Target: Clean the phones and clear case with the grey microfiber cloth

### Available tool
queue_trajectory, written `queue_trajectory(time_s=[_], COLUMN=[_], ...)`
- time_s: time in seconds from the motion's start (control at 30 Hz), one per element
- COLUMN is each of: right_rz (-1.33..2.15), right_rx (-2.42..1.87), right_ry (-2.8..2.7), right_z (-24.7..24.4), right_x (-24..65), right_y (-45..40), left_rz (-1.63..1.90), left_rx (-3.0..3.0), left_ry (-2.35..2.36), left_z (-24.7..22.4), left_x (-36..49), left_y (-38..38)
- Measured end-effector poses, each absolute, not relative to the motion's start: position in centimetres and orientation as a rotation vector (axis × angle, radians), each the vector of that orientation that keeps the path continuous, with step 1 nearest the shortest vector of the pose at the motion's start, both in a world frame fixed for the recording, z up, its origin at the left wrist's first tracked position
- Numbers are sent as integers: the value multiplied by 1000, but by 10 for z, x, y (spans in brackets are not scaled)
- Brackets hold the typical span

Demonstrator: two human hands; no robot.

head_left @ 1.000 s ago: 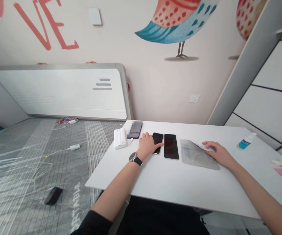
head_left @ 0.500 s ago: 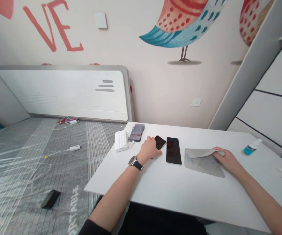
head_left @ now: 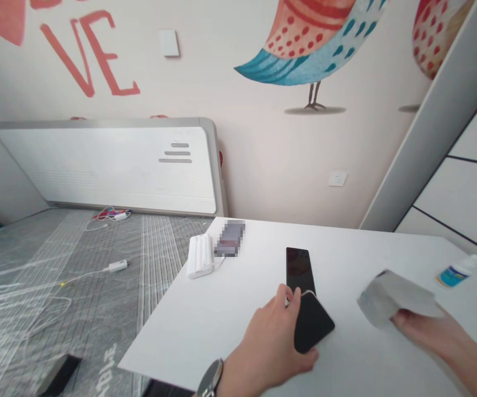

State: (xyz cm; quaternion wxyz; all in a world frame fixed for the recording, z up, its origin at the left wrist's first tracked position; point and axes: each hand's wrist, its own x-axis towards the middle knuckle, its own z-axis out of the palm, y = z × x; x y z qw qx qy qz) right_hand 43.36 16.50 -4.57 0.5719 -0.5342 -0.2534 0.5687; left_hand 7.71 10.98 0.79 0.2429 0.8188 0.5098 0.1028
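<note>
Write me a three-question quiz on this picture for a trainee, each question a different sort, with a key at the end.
1. Fill in the colour: the right hand holds a thin, bent ____ sheet.
2. True or false: the left hand is holding nothing.
3. Multiple choice: which of these is nearest to the blue-labelled bottle?
A) the left hand
B) the right hand
C) the wall socket

Key
1. Grey.
2. False: it holds a dark phone.
3. B.
</note>
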Motion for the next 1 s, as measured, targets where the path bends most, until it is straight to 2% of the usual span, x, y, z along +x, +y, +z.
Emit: queue_trajectory(time_s=[0.13, 0.37, 0.53, 0.87, 1.0], right_rz=[1428, 1659, 1522, 882, 184], right_rx=[-1232, -1116, -1140, -1650, -1772], right_ry=[-397, -557, -659, -903, -1200], right_z=[-36, -17, -22, -35, -22], right_x=[401, 370, 363, 456, 460], right_y=[145, 116, 98, 114, 94], left_rz=[178, 348, 392, 508, 537], left_rx=[2210, 2372, 2413, 2357, 2338], left_ry=[1302, 1199, 1170, 1337, 1273], left_z=[-8, -19, -25, -27, -21], left_x=[95, 103, 102, 77, 67], left_y=[91, 75, 74, 69, 70])
